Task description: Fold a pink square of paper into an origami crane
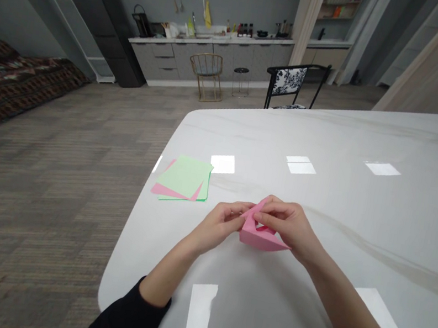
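A partly folded sheet of pink paper (260, 241) is held between my two hands over the white table. My left hand (223, 222) pinches its left side, thumb in front and fingers behind. My right hand (288, 223) grips the upper right part, with thumb and index finger closed on a fold. The paper stands up in a hollow, bent shape, and a pointed corner sticks out to the right below my right hand. Some of its folds are hidden by my fingers.
A loose stack of green and pink paper sheets (185, 176) lies near the left edge of the glossy white table (341, 207). A black chair (289, 83) stands at its far side. Beyond are a gold chair (207, 72) and a kitchen counter (186, 60).
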Available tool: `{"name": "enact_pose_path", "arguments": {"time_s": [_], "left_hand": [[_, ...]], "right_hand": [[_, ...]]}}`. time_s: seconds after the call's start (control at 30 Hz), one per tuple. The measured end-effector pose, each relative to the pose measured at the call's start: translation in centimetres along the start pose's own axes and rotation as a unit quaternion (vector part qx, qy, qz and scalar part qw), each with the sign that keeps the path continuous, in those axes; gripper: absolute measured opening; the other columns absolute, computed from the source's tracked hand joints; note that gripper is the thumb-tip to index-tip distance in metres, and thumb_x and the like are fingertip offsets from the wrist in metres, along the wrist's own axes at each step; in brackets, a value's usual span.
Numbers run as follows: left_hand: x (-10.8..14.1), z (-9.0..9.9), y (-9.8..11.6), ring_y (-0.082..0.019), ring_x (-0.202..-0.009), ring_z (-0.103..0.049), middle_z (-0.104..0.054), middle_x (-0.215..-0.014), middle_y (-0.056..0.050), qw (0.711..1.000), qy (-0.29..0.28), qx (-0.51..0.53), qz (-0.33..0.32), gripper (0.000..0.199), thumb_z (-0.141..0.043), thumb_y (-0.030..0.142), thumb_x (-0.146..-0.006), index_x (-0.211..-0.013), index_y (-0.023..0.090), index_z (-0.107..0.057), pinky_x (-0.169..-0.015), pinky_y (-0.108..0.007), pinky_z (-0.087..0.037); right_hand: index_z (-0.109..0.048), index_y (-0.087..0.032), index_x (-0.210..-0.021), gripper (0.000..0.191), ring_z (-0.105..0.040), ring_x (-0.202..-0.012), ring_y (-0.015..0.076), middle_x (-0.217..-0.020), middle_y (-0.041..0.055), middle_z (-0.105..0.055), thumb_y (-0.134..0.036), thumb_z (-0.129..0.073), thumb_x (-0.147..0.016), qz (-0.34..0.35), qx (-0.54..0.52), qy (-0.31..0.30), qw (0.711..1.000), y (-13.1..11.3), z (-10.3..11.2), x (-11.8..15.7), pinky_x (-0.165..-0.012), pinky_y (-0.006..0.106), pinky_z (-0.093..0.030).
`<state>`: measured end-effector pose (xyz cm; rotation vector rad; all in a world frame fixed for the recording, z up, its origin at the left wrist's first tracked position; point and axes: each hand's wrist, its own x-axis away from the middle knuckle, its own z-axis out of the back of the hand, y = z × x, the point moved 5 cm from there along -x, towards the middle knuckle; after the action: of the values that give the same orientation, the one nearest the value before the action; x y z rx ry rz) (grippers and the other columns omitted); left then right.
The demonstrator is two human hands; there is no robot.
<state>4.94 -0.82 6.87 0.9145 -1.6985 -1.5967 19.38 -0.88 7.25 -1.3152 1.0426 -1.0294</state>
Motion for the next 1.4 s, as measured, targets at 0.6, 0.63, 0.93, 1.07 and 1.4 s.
{"name": "enact_pose_path", "arguments": {"time_s": [0.6,0.63,0.93,1.07,1.4], "left_hand": [[0.7,0.2,0.9,-0.023,-0.107,-0.06,-0.055,-0.127,-0.013,0.894,0.163,-0.349,-0.227,0.016,-0.052,0.017,-0.089,-0.084,0.019,-0.067,-0.088,-0.037,-0.052],[0.8,0.3,1.0,-0.023,-0.106,-0.06,-0.056,-0.125,-0.013,0.896,0.171,-0.343,-0.225,0.016,-0.053,0.017,-0.089,-0.082,0.018,-0.067,-0.089,-0.038,-0.051],[0.7,0.6,0.8,-0.024,-0.108,-0.059,-0.055,-0.127,-0.013,0.907,0.182,-0.328,-0.192,0.015,-0.054,0.019,-0.088,-0.083,0.017,-0.068,-0.094,-0.039,-0.048],[0.3,0.8,0.4,-0.025,-0.112,-0.058,-0.05,-0.135,-0.012,0.928,0.167,-0.298,-0.146,0.016,-0.056,0.024,-0.089,-0.09,0.018,-0.071,-0.1,-0.041,-0.045],[0.3,0.3,0.1,-0.024,-0.114,-0.054,-0.053,-0.124,-0.011,0.924,0.151,-0.317,-0.154,0.023,-0.052,0.022,-0.09,-0.074,0.017,-0.067,-0.1,-0.039,-0.043]], "right_hand": [[-0.068,-0.02,-0.083,0.015,-0.062,-0.072,0.0178,-0.076,0.002,-0.068,-0.034,-0.064,-0.084,0.041,0.049,0.074,0.995,0.5,0.0,0.0,-0.069,0.031,-0.049],[-0.068,-0.02,-0.083,0.016,-0.062,-0.071,0.0177,-0.075,0.0021,-0.068,-0.035,-0.065,-0.083,0.037,0.025,0.069,0.997,0.6,0.1,-0.1,-0.068,0.031,-0.05],[-0.071,-0.019,-0.085,0.016,-0.065,-0.069,0.0173,-0.071,0.0019,-0.07,-0.033,-0.07,-0.078,0.02,-0.009,0.129,0.991,0.9,0.8,-0.1,-0.067,0.031,-0.053],[-0.07,-0.018,-0.082,0.014,-0.066,-0.069,0.0177,-0.073,0.0032,-0.072,-0.031,-0.071,-0.077,0.016,-0.014,0.105,0.994,0.8,0.5,0.0,-0.068,0.032,-0.053],[-0.062,-0.017,-0.06,0.031,-0.054,-0.056,0.0127,-0.059,0.0011,-0.061,-0.036,-0.062,-0.084,0.019,0.059,0.163,0.985,1.2,1.2,-0.1,-0.054,0.026,-0.043]]}}
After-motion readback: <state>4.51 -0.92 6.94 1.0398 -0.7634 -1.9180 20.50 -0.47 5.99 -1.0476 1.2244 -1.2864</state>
